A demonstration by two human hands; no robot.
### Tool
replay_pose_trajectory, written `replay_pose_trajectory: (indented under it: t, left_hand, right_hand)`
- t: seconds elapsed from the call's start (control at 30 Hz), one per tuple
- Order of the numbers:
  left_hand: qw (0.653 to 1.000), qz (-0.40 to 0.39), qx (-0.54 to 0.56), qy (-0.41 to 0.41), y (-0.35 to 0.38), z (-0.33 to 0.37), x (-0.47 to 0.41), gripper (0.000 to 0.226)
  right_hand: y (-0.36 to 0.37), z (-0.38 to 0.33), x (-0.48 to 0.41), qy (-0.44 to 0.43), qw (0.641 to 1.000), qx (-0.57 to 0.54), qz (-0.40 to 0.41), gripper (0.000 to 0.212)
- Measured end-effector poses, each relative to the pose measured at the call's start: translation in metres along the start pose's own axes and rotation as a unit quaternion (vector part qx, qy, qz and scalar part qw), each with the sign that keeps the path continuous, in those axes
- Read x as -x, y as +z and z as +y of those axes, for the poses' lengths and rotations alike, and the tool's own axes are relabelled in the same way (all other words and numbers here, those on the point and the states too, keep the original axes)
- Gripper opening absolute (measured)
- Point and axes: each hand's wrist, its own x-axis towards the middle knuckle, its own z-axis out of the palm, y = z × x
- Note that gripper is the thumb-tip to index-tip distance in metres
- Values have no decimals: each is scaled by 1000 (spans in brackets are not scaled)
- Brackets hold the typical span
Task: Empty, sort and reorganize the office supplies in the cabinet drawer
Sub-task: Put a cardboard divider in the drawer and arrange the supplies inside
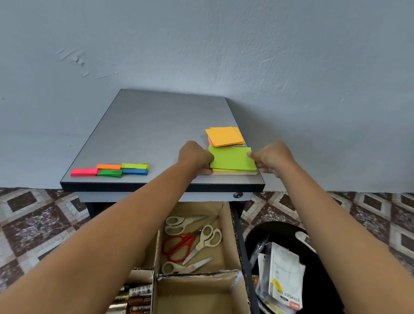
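A stack of square sticky notes topped by a lime-green sheet [231, 158] lies on the flat grey laminate top of the cabinet [152, 124], near its front right corner. The stack's left edge is gripped by the curled fingers of the left hand [195, 156], and its right edge is pinched by the curled fingers of the right hand [270, 159]. Just behind it, a stack of orange square sticky notes [225, 136] is seen, slightly fanned. Near the front left edge of the top, narrow pads of page flags in pink, orange, green, yellow-green and blue [121, 169] are laid side by side in a stepped row. Below the top, the drawer lined with brown cardboard dividers [228, 227] is pulled out. Several scissors with cream handles and one pair with red handles [190, 243] are piled in its far right compartment, and a row of batteries [132, 307] is seen in a nearer left compartment. Beside the drawer on the right, a black round container [283, 228] holds plastic packets, one printed "STAPLER" [287, 279].
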Motion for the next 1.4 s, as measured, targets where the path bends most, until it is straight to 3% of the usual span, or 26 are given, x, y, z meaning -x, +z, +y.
replay_pose_trajectory:
  t: [0.27, 0.43, 0.57, 0.77, 0.93, 1.07, 1.2, 1.4]
  left_hand:
    - [1000, 12, 10, -8, 1, 0, 9, 17]
    - [996, -34, 75, -43, 1, 4, 18, 18]
    - [995, -53, 67, -45, 3, 3, 23, 17]
    - [997, -50, 56, -34, -3, -3, 23, 10]
    - [996, -33, 84, -1, -17, -9, 27, 24]
    - [985, -89, 148, 13, -36, -16, 55, 15]
    - [949, -195, 248, -30, -55, -39, 89, 8]
    - [954, -223, 182, -79, -63, -99, 130, 17]
  right_hand:
    - [1, 6, 16, 41, 999, -23, -10, 33]
    - [-3, 4, 29, 87, 985, -140, -59, 28]
    - [-2, -1, 38, 130, 962, -215, -106, 22]
    - [0, -9, 47, 122, 942, -287, -127, 16]
    - [-6, -7, 64, 107, 920, -349, -143, 14]
    - [-16, 0, 90, 93, 899, -402, -145, 10]
    - [-10, 19, 129, 86, 890, -418, -163, 7]
    - [17, 69, 181, 99, 909, -365, -176, 9]
